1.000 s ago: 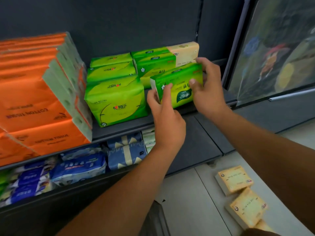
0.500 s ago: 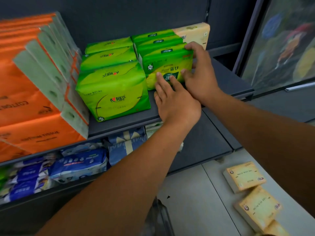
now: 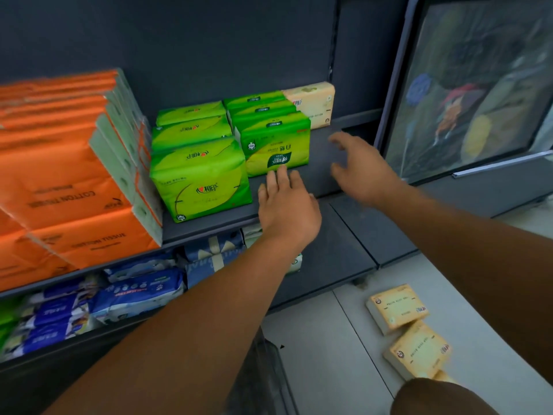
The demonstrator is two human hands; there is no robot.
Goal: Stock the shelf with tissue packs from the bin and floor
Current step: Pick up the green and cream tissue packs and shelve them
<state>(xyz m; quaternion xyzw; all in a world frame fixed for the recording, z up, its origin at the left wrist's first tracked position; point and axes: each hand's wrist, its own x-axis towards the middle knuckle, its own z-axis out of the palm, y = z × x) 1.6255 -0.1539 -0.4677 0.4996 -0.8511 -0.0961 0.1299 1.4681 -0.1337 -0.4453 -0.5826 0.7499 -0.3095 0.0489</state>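
Noting the green plastic-wrapped tissue pack [image 3: 276,148] seated on the dark grey shelf [image 3: 326,175], straight fingers of my left hand [image 3: 285,205] touching its front, my right hand [image 3: 360,167] spread empty beside it, I judge the cream square packs [image 3: 396,308] on the pale floor [image 3: 314,339] under my right forearm outstanding.

The left hand [image 3: 287,205] reaches over the front edge of the shelf [image 3: 209,227], fingers straight, the tips touching the lower front of a small green tissue pack [image 3: 276,148]. The right hand [image 3: 359,166], blurred, hovers spread just right of that pack, clear of it. A bigger green pack [image 3: 200,181] stands against its left side, with orange packs [image 3: 59,175] beyond. 2 cream packs [image 3: 398,307] lie on the floor [image 3: 314,339].
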